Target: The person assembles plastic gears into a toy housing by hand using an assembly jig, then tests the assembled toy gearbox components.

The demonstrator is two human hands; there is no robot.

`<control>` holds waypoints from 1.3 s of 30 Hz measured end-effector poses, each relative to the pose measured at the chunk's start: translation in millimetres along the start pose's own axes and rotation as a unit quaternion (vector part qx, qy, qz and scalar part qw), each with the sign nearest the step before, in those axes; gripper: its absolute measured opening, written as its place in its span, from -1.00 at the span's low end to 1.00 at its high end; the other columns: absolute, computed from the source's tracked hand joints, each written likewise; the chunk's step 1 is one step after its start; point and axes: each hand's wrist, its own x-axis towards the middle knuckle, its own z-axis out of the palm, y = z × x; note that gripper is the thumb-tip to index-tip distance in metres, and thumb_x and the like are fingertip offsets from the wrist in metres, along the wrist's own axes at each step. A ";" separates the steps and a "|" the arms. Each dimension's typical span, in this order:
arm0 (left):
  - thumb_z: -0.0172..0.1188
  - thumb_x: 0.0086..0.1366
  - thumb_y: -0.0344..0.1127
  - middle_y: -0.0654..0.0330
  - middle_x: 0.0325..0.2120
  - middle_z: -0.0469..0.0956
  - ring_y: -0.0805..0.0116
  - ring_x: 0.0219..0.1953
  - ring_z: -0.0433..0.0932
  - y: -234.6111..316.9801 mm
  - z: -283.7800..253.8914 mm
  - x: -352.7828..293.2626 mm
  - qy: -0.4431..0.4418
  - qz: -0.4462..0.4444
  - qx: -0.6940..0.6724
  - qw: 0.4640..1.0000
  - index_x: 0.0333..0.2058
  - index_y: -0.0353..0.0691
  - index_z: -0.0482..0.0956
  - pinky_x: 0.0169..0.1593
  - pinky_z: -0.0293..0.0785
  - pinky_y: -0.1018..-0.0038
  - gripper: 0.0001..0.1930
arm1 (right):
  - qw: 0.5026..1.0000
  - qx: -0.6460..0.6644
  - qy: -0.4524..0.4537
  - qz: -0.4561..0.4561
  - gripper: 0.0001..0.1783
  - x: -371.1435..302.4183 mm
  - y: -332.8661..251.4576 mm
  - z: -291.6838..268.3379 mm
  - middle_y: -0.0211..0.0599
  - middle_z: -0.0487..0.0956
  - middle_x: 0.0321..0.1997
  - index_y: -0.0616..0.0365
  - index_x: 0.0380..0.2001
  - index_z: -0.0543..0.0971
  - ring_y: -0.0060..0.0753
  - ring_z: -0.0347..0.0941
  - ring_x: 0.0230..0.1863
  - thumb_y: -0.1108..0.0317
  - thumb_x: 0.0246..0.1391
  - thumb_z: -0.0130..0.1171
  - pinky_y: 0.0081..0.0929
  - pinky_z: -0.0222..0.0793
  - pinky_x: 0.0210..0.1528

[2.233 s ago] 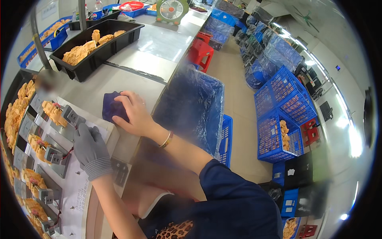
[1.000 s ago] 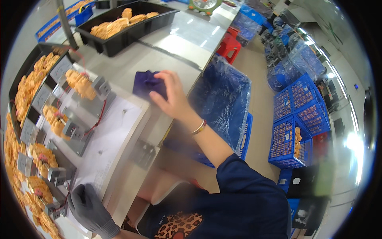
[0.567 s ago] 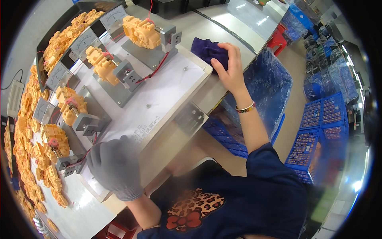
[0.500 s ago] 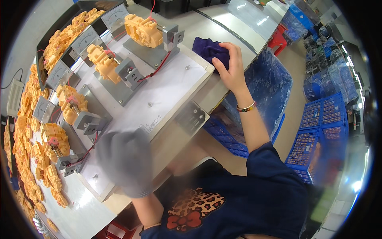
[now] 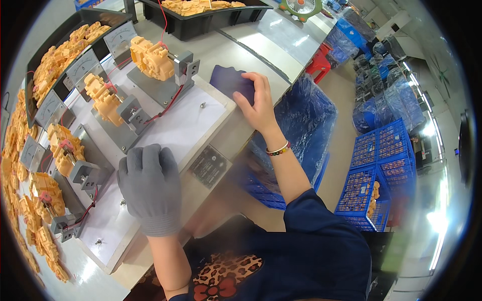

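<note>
My left hand (image 5: 150, 193), in a grey knitted glove, rests on a white-topped board (image 5: 188, 120) with its fingers laid forward; nothing shows in it. Beyond its fingertips stands a grey metal test fixture (image 5: 131, 114) carrying a yellow-orange plastic gearbox (image 5: 103, 98). Several like fixtures with gearboxes line the board, wired in red and each near an analog panel meter (image 5: 85, 65). Off the board's right corner, my bare right hand (image 5: 260, 103) has its thumb and fingers closed on a dark purple cloth (image 5: 226, 80) on the table. A beaded bracelet circles that wrist.
Yellow-orange gearboxes lie heaped along the left, and fill black trays (image 5: 201, 22) at the back. Right of the table edge stands a blue crate lined with clear plastic (image 5: 306, 115). Further right are stacked blue crates (image 5: 356, 190), a red stool (image 5: 319, 62) and a small fan (image 5: 301, 7).
The whole view has shifted, so the board sits lower and further left. My left hand has moved forward over the board and is no longer blurred. My right hand stays at the cloth.
</note>
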 end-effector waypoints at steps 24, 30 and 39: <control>0.18 0.18 -0.48 0.23 -0.61 0.22 0.38 -0.54 0.19 -104.2 -103.3 -89.5 0.065 -0.117 0.121 0.984 -0.58 -0.35 0.37 -0.47 0.13 0.44 -0.80 | 0.997 -0.064 -0.034 -0.016 -0.47 0.5 1.6 2.7 -0.03 0.38 0.03 0.20 -0.02 0.39 0.04 0.26 0.09 0.16 0.00 0.25 -0.15 0.18 0.17; 0.17 0.18 -0.50 0.22 -0.61 0.22 0.37 -0.54 0.19 -104.6 -105.5 -90.3 0.070 -0.125 0.113 0.983 -0.57 -0.36 0.36 -0.46 0.14 0.45 -0.80 | 0.986 -0.140 -0.087 -0.020 -0.41 2.7 -22.1 2.6 -0.02 0.28 0.21 -0.07 0.16 0.36 0.09 0.18 0.22 0.20 0.02 0.20 0.02 0.12 0.21; 0.21 0.14 -0.48 0.20 -0.60 0.27 0.33 -0.52 0.27 -104.7 -100.9 -91.2 0.054 -0.154 0.084 0.983 -0.55 -0.35 0.47 -0.48 0.20 0.42 -0.86 | 0.961 -0.200 -0.179 -0.074 -0.59 2.0 -5.8 0.9 -0.30 0.40 0.13 -0.22 -0.02 0.55 0.02 0.23 0.18 0.37 0.00 0.12 0.05 0.23 0.08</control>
